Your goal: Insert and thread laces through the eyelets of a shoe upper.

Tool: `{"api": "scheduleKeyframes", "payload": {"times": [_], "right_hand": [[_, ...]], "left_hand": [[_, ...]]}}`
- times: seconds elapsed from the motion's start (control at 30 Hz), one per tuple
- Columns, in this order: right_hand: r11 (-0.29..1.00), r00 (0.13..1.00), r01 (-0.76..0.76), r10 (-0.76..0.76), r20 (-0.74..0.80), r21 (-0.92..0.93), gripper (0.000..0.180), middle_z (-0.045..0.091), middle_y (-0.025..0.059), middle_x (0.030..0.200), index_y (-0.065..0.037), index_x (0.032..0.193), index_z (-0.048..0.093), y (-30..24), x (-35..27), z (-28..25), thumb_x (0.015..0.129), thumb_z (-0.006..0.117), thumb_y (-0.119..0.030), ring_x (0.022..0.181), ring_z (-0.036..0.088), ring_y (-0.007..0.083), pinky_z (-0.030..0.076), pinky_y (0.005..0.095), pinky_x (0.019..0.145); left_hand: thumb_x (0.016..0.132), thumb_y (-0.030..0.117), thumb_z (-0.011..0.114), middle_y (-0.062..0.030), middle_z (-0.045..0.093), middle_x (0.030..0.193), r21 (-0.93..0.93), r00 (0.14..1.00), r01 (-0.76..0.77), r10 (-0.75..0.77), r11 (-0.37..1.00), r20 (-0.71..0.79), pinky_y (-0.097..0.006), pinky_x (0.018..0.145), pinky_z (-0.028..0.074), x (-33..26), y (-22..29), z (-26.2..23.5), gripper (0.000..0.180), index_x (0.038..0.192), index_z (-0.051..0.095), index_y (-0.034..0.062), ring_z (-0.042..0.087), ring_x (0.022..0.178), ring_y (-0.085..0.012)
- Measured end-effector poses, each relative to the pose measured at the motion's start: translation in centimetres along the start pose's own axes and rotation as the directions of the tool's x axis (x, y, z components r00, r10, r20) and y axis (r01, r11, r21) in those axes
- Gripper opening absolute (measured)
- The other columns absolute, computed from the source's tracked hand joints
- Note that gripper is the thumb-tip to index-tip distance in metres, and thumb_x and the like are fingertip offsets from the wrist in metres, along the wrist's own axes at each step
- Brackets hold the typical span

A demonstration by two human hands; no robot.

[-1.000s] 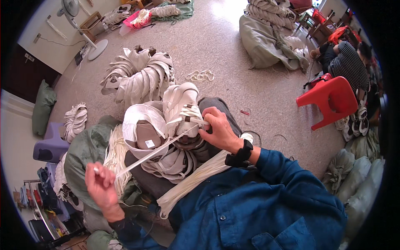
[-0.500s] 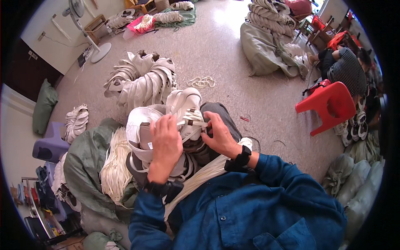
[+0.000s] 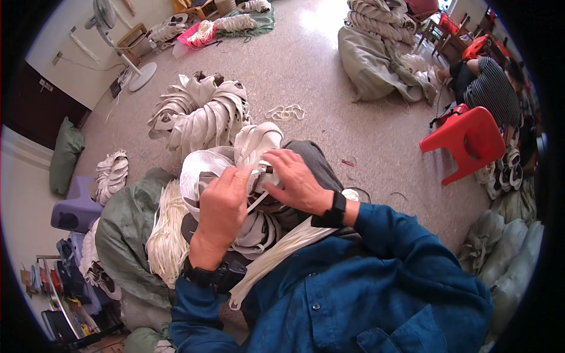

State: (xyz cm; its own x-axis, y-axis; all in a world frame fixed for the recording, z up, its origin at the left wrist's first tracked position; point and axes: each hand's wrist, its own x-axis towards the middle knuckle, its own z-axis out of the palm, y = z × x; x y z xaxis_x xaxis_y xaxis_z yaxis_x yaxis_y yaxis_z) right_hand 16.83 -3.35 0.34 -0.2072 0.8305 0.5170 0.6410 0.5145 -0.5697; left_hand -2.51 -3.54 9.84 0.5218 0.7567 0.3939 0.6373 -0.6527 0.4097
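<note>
A white-grey shoe upper (image 3: pixel 259 141) lies over my lap, one of a ring of nested uppers, with a pale flat shoelace (image 3: pixel 257 202) threaded at its opening. My left hand (image 3: pixel 225 203) is closed at the left side of the opening, its fingertips pinching the lace. From the right, my right hand (image 3: pixel 298 181) curls over the upper, thumb low by the lace; its fingertips are partly hidden and slightly blurred, but they look closed on the lace. A long bundle of cream laces (image 3: pixel 276 253) lies across my lap under my right wrist.
Another lace bundle (image 3: pixel 167 235) hangs over a green sack (image 3: pixel 126 229) on my left. Coiled uppers (image 3: pixel 206 115) and a loose lace (image 3: pixel 285 112) lie on the floor ahead. A red stool (image 3: pixel 468 141) stands right, near a bent-over person (image 3: pixel 491 91). A fan (image 3: pixel 141 76) stands far left.
My right hand has moved left and up over the upper, closer to the left hand. My left hand has closed more and shifted slightly down and left. The view has tilted a little.
</note>
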Motion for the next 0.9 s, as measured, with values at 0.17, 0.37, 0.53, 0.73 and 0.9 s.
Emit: {"api": "scheduleKeyframes", "payload": {"times": [0.17,0.37,0.53,0.73,0.9], "right_hand": [[0.967,0.991,-0.063,0.090,-0.100,0.245,0.026,0.066,0.0153,0.093,-0.002,0.106,0.060,0.3,3.0,0.6,0.082,0.068,-0.012,0.092,0.062,0.0349,0.048,0.0417,0.083],[0.500,0.774,-0.368,0.632,-0.040,0.784,0.021,0.066,0.0065,0.086,-0.004,0.096,0.057,5.9,0.0,-1.3,0.105,0.043,-0.017,0.073,0.063,0.0135,0.052,0.0268,0.070],[0.358,0.640,-0.454,0.769,0.018,0.816,0.023,0.065,0.0059,0.084,-0.004,0.096,0.055,7.4,-2.9,-2.6,0.106,0.040,-0.018,0.070,0.063,0.0109,0.053,0.0248,0.063],[0.340,0.626,-0.483,0.778,0.047,0.807,0.023,0.063,0.0060,0.082,-0.004,0.096,0.054,7.8,-3.7,-2.8,0.105,0.040,-0.020,0.069,0.063,0.0114,0.052,0.0246,0.061],[0.253,0.594,-0.449,0.801,0.075,0.857,0.021,0.065,0.0069,0.085,-0.004,0.097,0.054,8.3,-4.0,-2.7,0.103,0.040,-0.019,0.069,0.064,0.0128,0.052,0.0253,0.061]], "left_hand": [[0.086,-0.003,0.056,-0.0186,0.061,0.095,0.030,0.998,-0.057,0.058,0.998,-0.026,-0.045,0.071,0.052,1.1,1.4,-0.2,0.032,0.118,0.062,-0.0001,0.063,0.081,-0.0377],[0.089,-0.002,0.054,-0.0211,0.062,0.095,-0.150,0.987,0.145,-0.153,0.978,-0.048,-0.046,0.074,0.050,1.2,-2.0,3.7,0.024,0.111,0.065,-0.0019,0.063,0.086,-0.0407],[0.091,0.000,0.054,-0.0219,0.064,0.092,-0.269,0.963,0.262,-0.270,0.927,0.007,-0.046,0.076,0.049,0.7,-4.5,6.4,0.018,0.104,0.066,-0.0039,0.062,0.086,-0.0415],[0.090,0.011,0.063,-0.0149,0.064,0.079,-0.094,0.967,0.254,-0.255,0.963,0.001,-0.040,0.066,0.049,0.0,-6.0,6.3,0.014,0.093,0.069,-0.0003,0.064,0.074,-0.0306],[0.088,0.019,0.068,-0.0144,0.067,0.082,0.227,0.985,0.173,-0.174,0.958,-0.016,-0.043,0.068,0.050,0.6,-5.5,6.2,0.018,0.088,0.068,0.0018,0.064,0.077,-0.0367]]}}
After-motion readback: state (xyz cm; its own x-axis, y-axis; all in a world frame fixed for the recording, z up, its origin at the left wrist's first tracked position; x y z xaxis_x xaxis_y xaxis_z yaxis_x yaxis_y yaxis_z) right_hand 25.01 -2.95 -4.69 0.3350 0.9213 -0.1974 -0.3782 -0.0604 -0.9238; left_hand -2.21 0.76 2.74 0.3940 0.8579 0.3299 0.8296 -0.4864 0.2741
